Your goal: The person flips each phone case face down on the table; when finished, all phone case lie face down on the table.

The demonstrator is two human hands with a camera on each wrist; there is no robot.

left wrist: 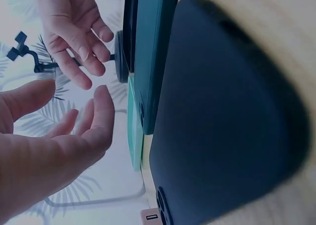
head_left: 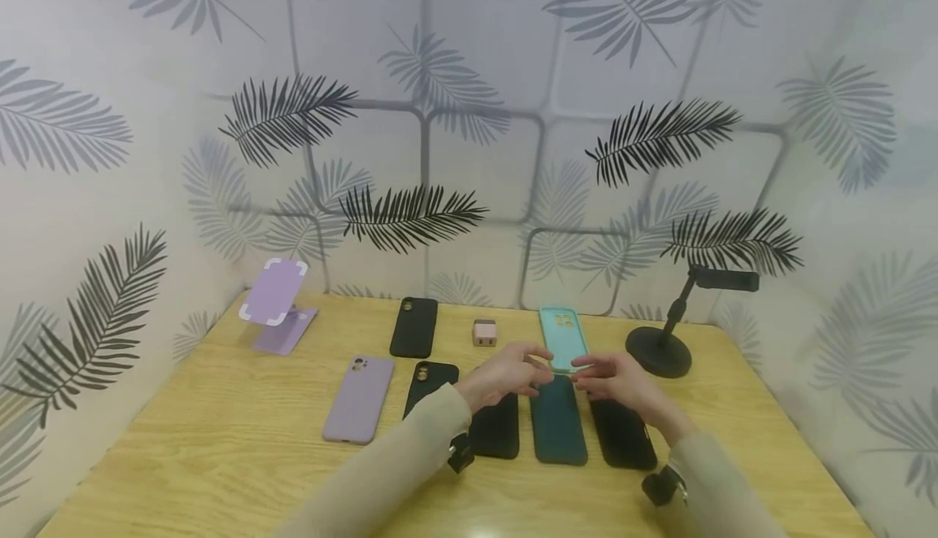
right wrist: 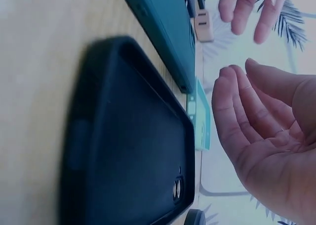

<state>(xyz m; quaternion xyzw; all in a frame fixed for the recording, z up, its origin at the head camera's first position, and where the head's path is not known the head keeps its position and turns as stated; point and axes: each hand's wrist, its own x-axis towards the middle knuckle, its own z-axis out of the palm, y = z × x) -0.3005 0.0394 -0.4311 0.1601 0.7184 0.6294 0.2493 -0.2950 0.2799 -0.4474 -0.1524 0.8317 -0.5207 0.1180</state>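
In the head view my left hand (head_left: 507, 375) and right hand (head_left: 620, 383) hover facing each other above the phone cases, fingers loosely bent and nothing held. Between and just beyond them lies a mint-green phone case (head_left: 564, 341), its inside facing up. A dark teal case (head_left: 559, 424) lies below it on the table. Under my left hand is a black case (head_left: 498, 430), partly hidden by the arm. Beneath the right one lies another black case (right wrist: 143, 136), open side up in the right wrist view. A gap separates the two hands' fingertips in both wrist views.
Farther left lie a lilac phone case (head_left: 359, 400) and two black cases, one at the back (head_left: 414, 327). A pink charger plug (head_left: 484, 333) sits behind. A lilac phone stand (head_left: 282, 306) and a black stand (head_left: 663, 343) flank the wooden table (head_left: 205, 408). A patterned wall rises behind.
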